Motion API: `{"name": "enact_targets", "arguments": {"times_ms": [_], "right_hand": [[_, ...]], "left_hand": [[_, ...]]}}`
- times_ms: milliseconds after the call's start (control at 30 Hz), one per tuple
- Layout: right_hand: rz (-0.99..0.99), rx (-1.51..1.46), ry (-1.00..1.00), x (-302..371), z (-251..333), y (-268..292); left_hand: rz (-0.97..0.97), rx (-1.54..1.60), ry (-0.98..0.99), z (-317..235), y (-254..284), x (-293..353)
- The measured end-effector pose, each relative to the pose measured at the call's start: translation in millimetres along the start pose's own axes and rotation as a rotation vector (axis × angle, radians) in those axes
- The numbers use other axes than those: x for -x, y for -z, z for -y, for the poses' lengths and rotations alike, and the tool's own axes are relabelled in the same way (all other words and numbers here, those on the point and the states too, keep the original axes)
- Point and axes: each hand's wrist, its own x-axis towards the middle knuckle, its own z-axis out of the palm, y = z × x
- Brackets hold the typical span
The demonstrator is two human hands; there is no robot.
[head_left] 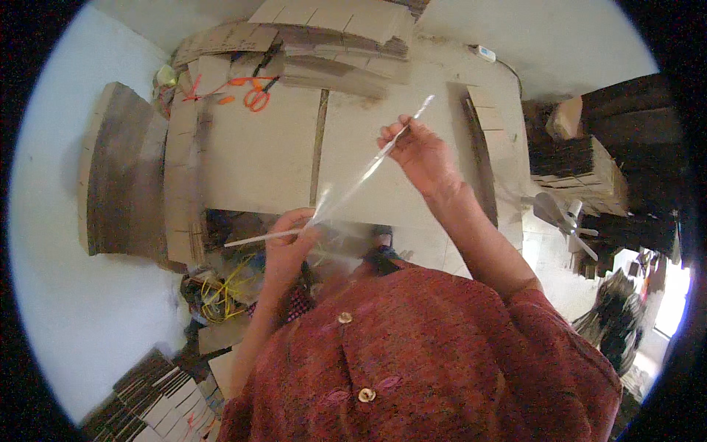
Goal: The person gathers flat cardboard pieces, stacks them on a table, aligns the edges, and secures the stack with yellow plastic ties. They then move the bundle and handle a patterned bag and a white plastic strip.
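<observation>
My two hands hold a long clear plastic strip [353,180] stretched slantwise between them, over flat cardboard sheets [265,155]. My right hand [416,151] pinches the strip's upper end, whose tip sticks out past the fingers toward the upper right. My left hand [287,247] is closed on the lower end, which juts out to the left as a thin white piece. Both hands are raised above the cardboard. A red knitted garment with buttons [412,353] fills the lower part of the view.
Orange-handled scissors [256,97] lie on the cardboard at the back. Stacks of folded cardboard [324,44] stand behind them and at left [125,169]. Yellow cords [224,291] lie tangled below left. More stacks [582,173] and a white fan [567,217] are at right.
</observation>
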Motion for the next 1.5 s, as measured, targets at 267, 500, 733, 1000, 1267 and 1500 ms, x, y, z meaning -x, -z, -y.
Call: {"name": "enact_targets", "arguments": {"times_ms": [267,500,733,1000,1267,1500], "right_hand": [[-0.141,-0.023,0.034,-14.1,42.4,30.2],[-0.347,0.498,-0.03,10.5,16.5,31.1],[-0.16,1.082,0.205,27.2,-24.9,-25.2],[-0.282,1.317,0.557,34.4,-14.8,-7.5],[-0.67,0.249,0.436,70.1,78.8,38.6],[-0.781,0.164,0.468,94.6,114.7,95.2]], "left_hand": [[-0.194,0.207,0.165,8.3,-24.0,-36.8],[-0.017,0.209,0.15,28.6,-27.1,-68.5],[0.086,0.082,0.24,6.5,-48.8,-83.9],[0.394,-0.03,0.31,15.3,-45.4,-106.1],[0.702,-0.422,0.25,14.4,-13.9,-155.2],[0.822,-0.479,0.406,18.5,-3.8,-203.2]]}}
